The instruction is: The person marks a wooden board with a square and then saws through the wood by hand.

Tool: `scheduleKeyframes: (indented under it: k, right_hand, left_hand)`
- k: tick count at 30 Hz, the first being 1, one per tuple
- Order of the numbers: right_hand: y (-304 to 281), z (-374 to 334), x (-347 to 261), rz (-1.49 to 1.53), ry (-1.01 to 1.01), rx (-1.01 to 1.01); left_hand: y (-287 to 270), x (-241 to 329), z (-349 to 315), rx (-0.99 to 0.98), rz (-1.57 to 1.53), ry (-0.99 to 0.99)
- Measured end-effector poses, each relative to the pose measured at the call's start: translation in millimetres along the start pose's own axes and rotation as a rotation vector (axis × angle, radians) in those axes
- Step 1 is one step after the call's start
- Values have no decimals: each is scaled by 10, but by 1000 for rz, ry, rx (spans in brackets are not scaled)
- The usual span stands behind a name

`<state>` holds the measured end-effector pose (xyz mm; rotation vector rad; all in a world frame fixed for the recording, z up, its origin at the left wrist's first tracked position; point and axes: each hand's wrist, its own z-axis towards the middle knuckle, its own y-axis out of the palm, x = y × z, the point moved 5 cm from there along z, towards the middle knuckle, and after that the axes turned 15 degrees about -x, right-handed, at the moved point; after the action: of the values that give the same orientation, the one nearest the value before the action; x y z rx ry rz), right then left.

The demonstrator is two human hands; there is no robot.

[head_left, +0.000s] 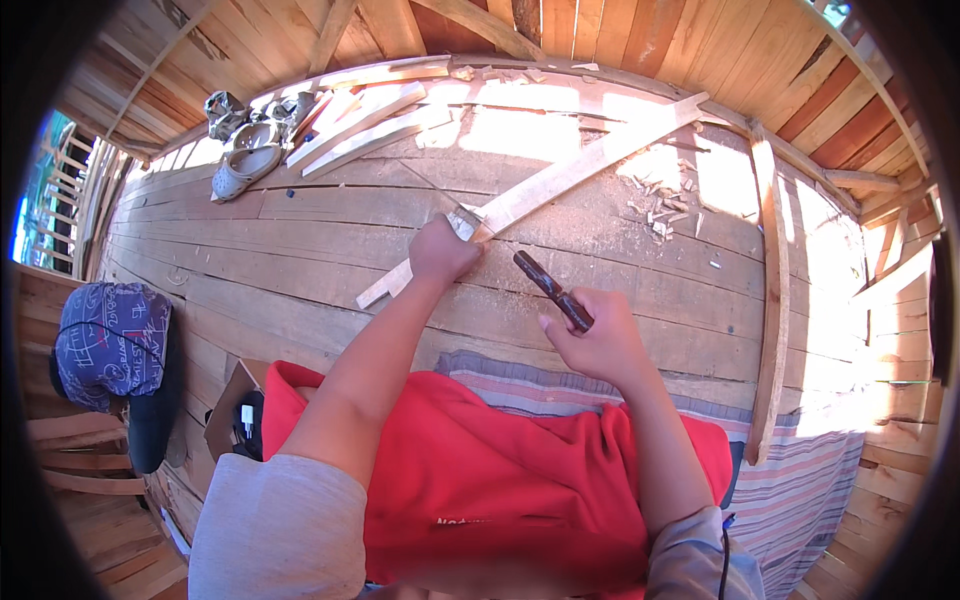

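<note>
A long pale plank lies slantwise on the floorboards. My left hand is closed over its near part, pressing a silvery metal piece against the wood. From that piece a thin, straight metal strip sticks out to the far left; together they look like a try square. To the right of the plank, my right hand grips a dark brown, two-part stick with pale marks, shaped like a marker. Its tip points toward the plank without touching it. The fingers under my left hand are hidden.
Wood chips and sawdust lie right of the plank. Grey clogs and pale wood strips are at the back left. A beam stands right. A red garment covers my lap; a striped cloth and blue cap flank me.
</note>
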<state>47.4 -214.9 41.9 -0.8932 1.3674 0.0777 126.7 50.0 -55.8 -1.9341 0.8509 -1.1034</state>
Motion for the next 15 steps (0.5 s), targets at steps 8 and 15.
scheduleKeyframes:
  k: [8,15]
  right_hand:
    - [15,-110,346,8,29,149]
    - [-313,-521,343,114,180,15]
  left_hand:
    - [111,-10,-30,21,6,14]
    - [125,-67,-44,55,43,17]
